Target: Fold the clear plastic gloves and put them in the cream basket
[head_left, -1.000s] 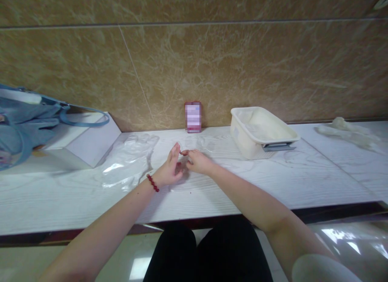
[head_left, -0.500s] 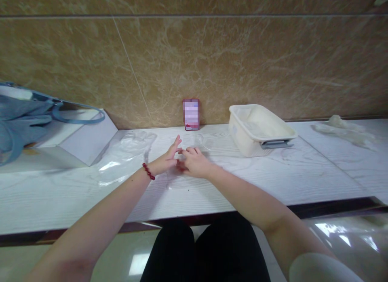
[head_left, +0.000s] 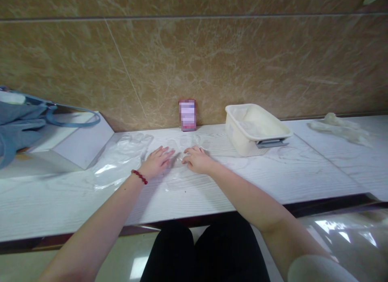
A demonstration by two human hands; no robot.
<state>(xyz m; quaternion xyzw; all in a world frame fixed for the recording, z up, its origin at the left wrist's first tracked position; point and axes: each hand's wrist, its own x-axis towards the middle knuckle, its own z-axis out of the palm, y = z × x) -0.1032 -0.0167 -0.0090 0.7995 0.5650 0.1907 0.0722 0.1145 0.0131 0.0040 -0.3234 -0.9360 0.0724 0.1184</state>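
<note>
A thin, clear plastic glove lies on the white surface in front of me, its finger parts pointing towards the wall. My left hand rests palm down over its left side, fingers stretched out. On the other side, my right hand has its fingers apart and a little bent, with the tips on the plastic. More clear plastic gloves lie flat to the left of my left hand; whether they are several layers is hard to make out.
A cream plastic bin with a grey handle stands at the right. Crumpled whitish plastic lies farther right. A phone leans against the wall. At the left are a white box and a blue bag.
My left hand has turned palm down and moved left, away from my right hand. The hands were close together over the glove; now a gap shows between them.
</note>
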